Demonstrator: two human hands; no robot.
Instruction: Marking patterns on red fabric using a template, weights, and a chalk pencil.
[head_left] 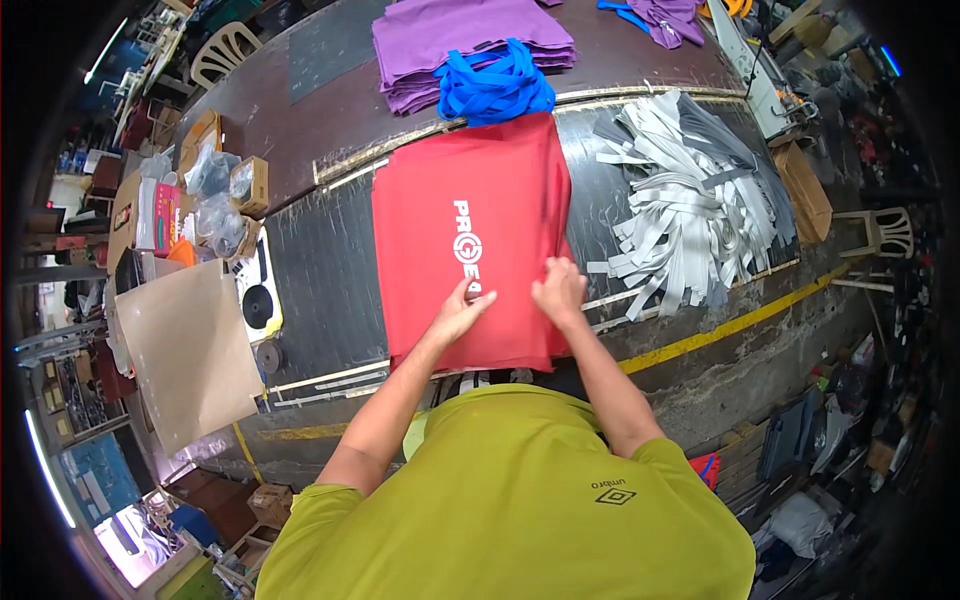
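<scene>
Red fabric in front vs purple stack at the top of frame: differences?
The red fabric bears white print; no print shows on the purple stack.
The red fabric lies under the left hand and right hand; the purple stack lies farther off, blue straps at its near edge.
Both look cloth-like and lie flat.

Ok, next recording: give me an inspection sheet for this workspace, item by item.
Surface: dark, scuffed tabletop.
Job's things: stack of red fabric with white lettering.
Clutter: tangled white-and-grey fabric strips at right; folded purple fabric stack with looped blue straps at the far side; clear plastic bags and large tan sheet at left.
Left grip: bare hand over the lettering's near end; contact unclear.
Right grip: bare hand at the red stack's right edge, fingers curled.
Cables: nothing seen clearly.
Surroundings: pale plastic chair at right; yellow stripe past the tabletop's near edge.
</scene>
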